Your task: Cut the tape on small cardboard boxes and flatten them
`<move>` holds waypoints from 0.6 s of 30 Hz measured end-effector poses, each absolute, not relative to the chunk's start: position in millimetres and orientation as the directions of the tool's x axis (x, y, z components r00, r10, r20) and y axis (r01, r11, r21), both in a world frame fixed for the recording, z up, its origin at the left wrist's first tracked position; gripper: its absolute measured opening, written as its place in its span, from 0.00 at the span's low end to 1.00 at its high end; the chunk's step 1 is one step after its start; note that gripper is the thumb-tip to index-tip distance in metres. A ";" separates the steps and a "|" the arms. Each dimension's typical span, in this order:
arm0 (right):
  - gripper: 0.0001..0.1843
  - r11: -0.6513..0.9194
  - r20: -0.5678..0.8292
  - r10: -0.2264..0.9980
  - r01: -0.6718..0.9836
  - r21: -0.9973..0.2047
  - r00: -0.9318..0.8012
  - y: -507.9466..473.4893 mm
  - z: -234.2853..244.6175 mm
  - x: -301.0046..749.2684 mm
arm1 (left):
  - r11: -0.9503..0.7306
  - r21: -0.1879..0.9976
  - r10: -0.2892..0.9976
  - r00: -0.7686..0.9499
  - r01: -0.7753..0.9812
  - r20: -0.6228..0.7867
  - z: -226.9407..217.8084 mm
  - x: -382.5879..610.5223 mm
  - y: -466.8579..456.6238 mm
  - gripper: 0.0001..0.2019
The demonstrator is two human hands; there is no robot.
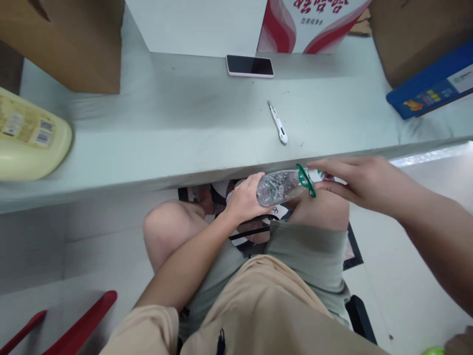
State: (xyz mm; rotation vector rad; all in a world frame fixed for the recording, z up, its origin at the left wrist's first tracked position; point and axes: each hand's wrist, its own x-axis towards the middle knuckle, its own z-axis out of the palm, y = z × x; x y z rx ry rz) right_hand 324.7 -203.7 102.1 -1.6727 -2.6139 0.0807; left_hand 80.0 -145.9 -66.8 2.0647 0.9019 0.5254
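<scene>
A clear plastic bottle (281, 186) lies almost sideways over my lap, below the table's front edge. My left hand (247, 198) is wrapped round the bottle's body. A green plastic ring handle (306, 181) circles the bottle's neck. At the neck end, the fingers of my right hand (347, 180) pinch the white cap (315, 175). Part of the cap is hidden by those fingers. On the table beyond lies a white utility knife (277, 122), apart from both hands.
A phone (250, 66) lies before a white-and-red carton (314, 27). Left are a cardboard box (92, 54) and a pale yellow bottle (33, 138); right, a blue box (430, 86). The table edge (166, 182) runs just beyond my knees. Red bars (86, 320) stand at lower left.
</scene>
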 end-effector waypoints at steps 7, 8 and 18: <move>0.23 0.036 -0.217 0.976 0.951 0.309 0.033 -194.8 86.5 288.3 | -0.504 0.761 0.685 0.726 0.409 0.063 -72.1 79.1 -146.7 0.44; 0.25 -0.047 -0.223 0.967 0.947 0.318 0.123 -193.6 84.4 283.4 | -0.514 0.747 0.683 0.728 0.421 0.059 -73.1 79.4 -147.1 0.44; 0.26 0.188 -0.174 0.970 0.976 0.110 -0.168 -199.4 68.4 313.0 | -0.512 0.785 0.579 0.815 0.349 0.016 -69.7 80.1 -141.0 0.48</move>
